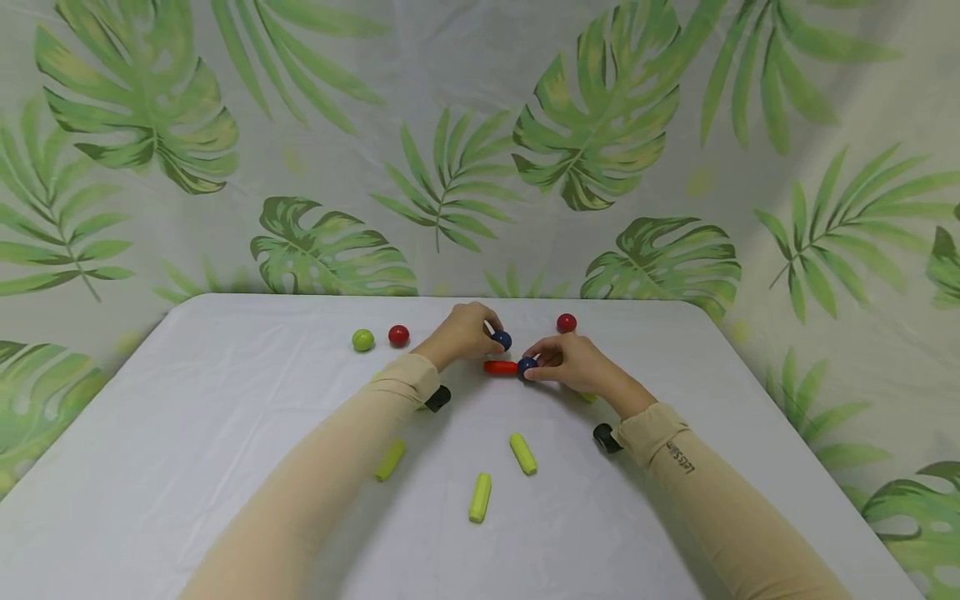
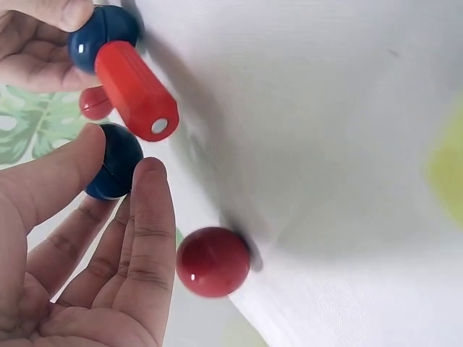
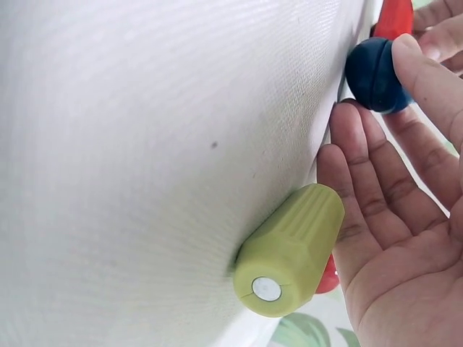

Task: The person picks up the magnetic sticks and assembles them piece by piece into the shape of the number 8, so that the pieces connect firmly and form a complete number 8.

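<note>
A pale cloth (image 1: pixel 465 50) printed with big green leaves (image 1: pixel 138 92) hangs behind the table and down its right side. The table (image 1: pixel 225 417) has a smooth white top with rounded far corners. Two arms in beige sleeves stretch forward over it, the left sleeve (image 1: pixel 322 475) and the right sleeve (image 1: pixel 720 492) slanting inward towards each other; the right one carries dark lettering (image 1: pixel 680 457). A small black device sits under each cuff, left (image 1: pixel 438 398) and right (image 1: pixel 607 438).

The left hand (image 1: pixel 465 332) bends down at the wrist, thumb and a finger pinching one blue ball (image 1: pixel 501 340). The right hand (image 1: pixel 577 365) comes in from the side, palm facing inward, and grips another blue ball (image 1: pixel 527 369) by thumb and fingers. That ball touches one end of a red stick (image 1: pixel 501 367); the left hand's ball is near the stick.

Green sticks lie on the near part of the table (image 1: pixel 480 497), one more beside the right hand (image 3: pixel 289 249), a pale round spot at its end. Smallest are two red balls, one left (image 1: pixel 399 336) beside a green ball (image 1: pixel 363 340), one right (image 1: pixel 566 322) just beyond the right hand.
</note>
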`<state>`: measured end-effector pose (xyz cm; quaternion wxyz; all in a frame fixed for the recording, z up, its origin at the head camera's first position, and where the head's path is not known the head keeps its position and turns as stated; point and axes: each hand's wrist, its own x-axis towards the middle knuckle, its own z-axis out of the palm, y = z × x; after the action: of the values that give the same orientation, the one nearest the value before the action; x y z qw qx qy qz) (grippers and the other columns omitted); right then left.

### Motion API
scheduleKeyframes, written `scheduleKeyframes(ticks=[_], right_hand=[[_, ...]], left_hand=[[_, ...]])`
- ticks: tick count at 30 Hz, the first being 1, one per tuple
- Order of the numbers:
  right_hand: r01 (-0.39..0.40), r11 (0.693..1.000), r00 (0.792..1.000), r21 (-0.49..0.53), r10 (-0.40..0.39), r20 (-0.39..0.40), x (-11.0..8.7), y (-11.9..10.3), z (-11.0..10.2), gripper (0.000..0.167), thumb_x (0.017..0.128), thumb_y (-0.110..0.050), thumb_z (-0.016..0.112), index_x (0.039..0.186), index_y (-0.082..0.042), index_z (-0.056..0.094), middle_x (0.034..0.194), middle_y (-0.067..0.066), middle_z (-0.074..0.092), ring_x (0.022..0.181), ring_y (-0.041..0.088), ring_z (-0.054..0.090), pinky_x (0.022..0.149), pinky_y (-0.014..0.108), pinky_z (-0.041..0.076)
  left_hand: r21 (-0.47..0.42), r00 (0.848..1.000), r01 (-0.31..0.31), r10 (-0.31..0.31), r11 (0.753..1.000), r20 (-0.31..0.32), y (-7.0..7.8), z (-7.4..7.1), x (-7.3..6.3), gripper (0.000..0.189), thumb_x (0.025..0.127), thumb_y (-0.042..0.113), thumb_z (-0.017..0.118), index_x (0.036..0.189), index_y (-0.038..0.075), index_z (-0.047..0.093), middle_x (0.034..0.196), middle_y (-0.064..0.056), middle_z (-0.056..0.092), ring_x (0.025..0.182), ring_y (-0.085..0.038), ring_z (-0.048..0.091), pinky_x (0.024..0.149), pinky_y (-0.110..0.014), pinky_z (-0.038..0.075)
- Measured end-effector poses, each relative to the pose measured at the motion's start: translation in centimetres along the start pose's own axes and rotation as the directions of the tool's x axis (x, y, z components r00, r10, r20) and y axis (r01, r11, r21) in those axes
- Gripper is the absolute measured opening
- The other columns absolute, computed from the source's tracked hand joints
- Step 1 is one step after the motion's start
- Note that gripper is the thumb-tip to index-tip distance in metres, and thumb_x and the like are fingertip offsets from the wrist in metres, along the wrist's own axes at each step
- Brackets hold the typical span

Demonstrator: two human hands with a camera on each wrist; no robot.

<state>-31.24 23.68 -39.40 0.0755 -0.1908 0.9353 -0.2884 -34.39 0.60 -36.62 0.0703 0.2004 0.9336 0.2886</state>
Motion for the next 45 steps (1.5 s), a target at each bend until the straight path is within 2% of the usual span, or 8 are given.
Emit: scheduleKeyframes(ticks=[5,10,17,25,45], right_hand=[[0.002,1.000,1.000,-0.005,-0.002,-0.002,0.1,0.1,0.1,0.037,0.097,-0.030,0.083,0.125,-0.006,0.077,0.101,0.008,0.077,0.089,0.017,0.069,0.083,0.031,0.055],[-0.010,1.000,1.000,0.000,0.010,-0.010,-0.1,0.1,0.1,0.036,0.097,-0.029,0.083,0.125,-0.007,0.077,0.102,0.008,0.077,0.090,0.017,0.068,0.084,0.031,0.055],[-0.012,1.000,1.000,0.007,0.012,-0.008,-0.2,-0.2,0.1,0.036,0.097,-0.029,0.082,0.125,-0.007,0.077,0.104,0.008,0.076,0.090,0.017,0.067,0.083,0.031,0.055],[-0.019,1.000,1.000,-0.001,0.019,-0.004,-0.1,-0.3,0.2,0.036,0.097,-0.028,0.083,0.126,-0.007,0.076,0.105,0.008,0.077,0.092,0.017,0.068,0.085,0.031,0.056],[-0.023,1.000,1.000,0.002,0.023,-0.012,-0.1,-0.1,0.3,0.036,0.097,-0.029,0.082,0.126,-0.007,0.076,0.103,0.008,0.076,0.090,0.017,0.066,0.082,0.029,0.054]], left_hand=[[-0.023,1.000,-0.003,0.003,1.000,0.012,-0.9,-0.9,-1.1,0.029,0.094,0.018,0.084,0.120,0.005,0.077,0.115,-0.013,0.080,0.106,-0.025,0.074,0.095,-0.037,0.058],[-0.020,1.000,0.003,-0.003,1.000,0.014,-1.6,-1.7,-2.5,0.030,0.094,0.019,0.084,0.119,0.005,0.077,0.113,-0.013,0.078,0.104,-0.025,0.068,0.096,-0.038,0.056],[-0.029,0.999,0.027,-0.026,0.999,0.039,-3.1,-1.8,-3.7,0.030,0.095,0.019,0.083,0.120,0.005,0.076,0.114,-0.013,0.077,0.105,-0.024,0.068,0.099,-0.040,0.056],[-0.075,0.995,0.050,-0.043,0.996,0.092,-4.2,-1.4,-4.0,0.031,0.094,0.016,0.084,0.121,0.004,0.075,0.111,-0.013,0.077,0.101,-0.023,0.068,0.093,-0.034,0.057],[-0.055,0.996,0.029,-0.025,0.998,0.086,-3.8,-0.8,-4.0,0.029,0.093,0.017,0.085,0.118,0.005,0.076,0.106,-0.010,0.077,0.097,-0.020,0.068,0.089,-0.032,0.056]])
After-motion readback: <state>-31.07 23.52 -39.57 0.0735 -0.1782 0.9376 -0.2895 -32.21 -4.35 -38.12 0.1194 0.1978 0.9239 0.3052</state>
